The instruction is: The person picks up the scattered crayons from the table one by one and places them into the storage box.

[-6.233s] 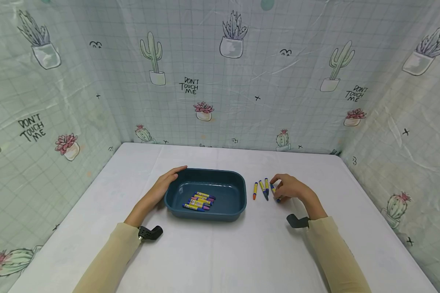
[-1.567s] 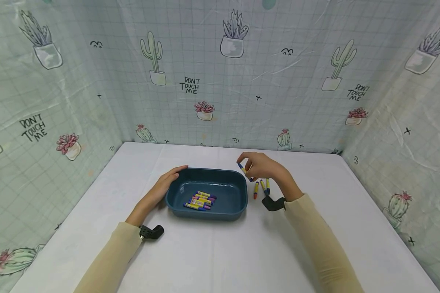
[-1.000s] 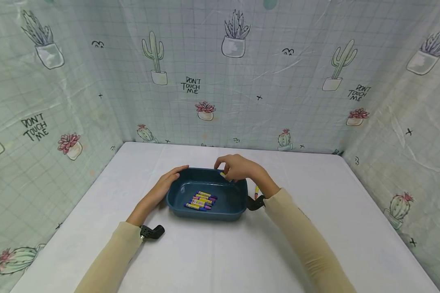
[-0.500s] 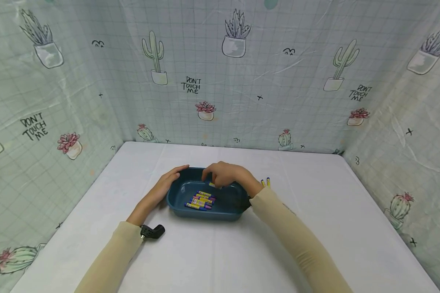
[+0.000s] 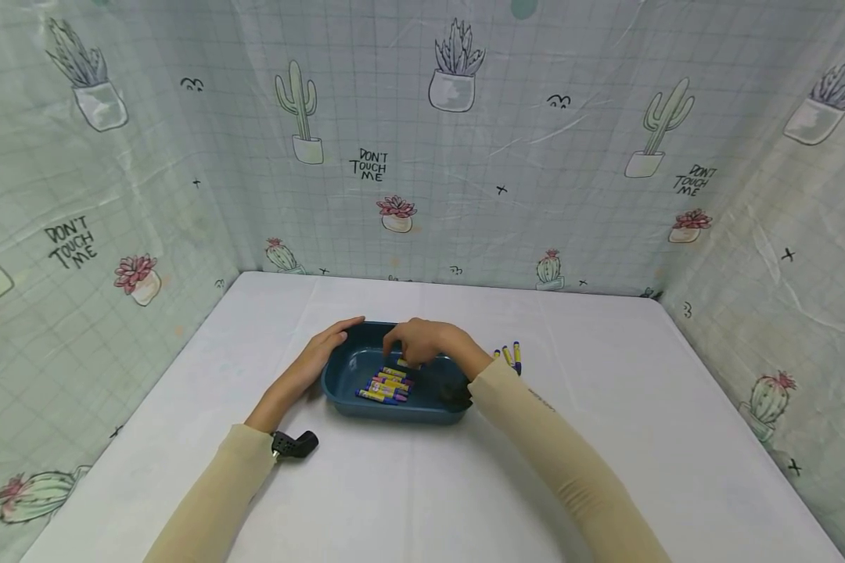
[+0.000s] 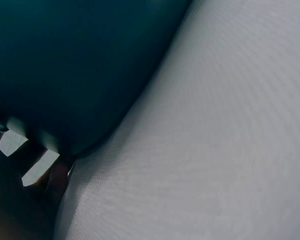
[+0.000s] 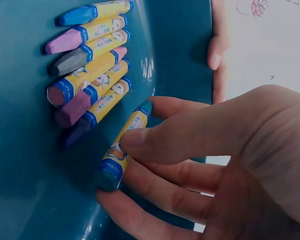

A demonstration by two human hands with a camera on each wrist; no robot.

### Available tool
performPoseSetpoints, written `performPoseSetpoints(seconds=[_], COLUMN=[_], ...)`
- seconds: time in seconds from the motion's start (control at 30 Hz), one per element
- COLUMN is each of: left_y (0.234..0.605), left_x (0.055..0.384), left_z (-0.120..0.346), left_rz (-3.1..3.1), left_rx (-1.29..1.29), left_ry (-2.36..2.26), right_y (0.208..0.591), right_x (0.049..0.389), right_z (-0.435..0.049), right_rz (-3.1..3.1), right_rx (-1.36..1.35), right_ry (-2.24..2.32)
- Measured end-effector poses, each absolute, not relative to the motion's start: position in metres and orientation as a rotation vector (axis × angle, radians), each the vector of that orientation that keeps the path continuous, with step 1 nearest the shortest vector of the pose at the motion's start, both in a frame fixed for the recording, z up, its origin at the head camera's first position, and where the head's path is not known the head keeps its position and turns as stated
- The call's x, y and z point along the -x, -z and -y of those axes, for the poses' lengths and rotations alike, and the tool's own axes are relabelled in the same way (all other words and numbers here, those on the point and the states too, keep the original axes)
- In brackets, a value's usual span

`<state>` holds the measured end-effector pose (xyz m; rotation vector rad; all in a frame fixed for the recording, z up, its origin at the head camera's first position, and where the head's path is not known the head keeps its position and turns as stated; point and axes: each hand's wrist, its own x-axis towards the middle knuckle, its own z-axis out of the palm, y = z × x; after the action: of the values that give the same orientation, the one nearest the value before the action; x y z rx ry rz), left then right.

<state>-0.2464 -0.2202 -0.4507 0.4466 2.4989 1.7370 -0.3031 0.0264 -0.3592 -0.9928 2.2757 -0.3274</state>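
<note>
My left hand (image 5: 317, 352) holds the left end of a dark teal plastic tray (image 5: 451, 417), thumb over the rim and fingers along the outer wall. In the left wrist view the tray's wall (image 6: 80, 65) hides part of those fingers. Low inside the tray, my right hand (image 5: 426, 340) pinches a teal oil pastel (image 7: 139, 120) with a yellow wrapper between thumb and fingers. Beside it lies a row of several oil pastels (image 5: 387, 383) on the tray floor; blue, purple, grey and pink ones show in the right wrist view.
Three more oil pastels (image 5: 508, 356) lie on the white table (image 5: 605, 375), right of the tray, partly behind the right sleeve (image 5: 535, 430). A patterned cloth (image 5: 408, 156) encloses the back and sides. A black wrist camera (image 5: 296, 445) sits on the left wrist.
My right hand picked up a pastel from the table on the right, carried it left over the tray rim and lowered it beside the row. My left hand stays at the tray.
</note>
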Motion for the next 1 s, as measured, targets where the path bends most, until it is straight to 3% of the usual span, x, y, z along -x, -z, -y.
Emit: performPoseSetpoints(seconds=[1.0], left_y=[0.451], left_x=[0.246], left_z=[0.221], left_rz=[-2.481], left_rx=[-0.429], left_ry=[-1.741], right_y=[0.372], right_x=[0.308], right_z=[-0.011], right_rz=[-2.277], right_rx=[0.929], right_ry=[0.226])
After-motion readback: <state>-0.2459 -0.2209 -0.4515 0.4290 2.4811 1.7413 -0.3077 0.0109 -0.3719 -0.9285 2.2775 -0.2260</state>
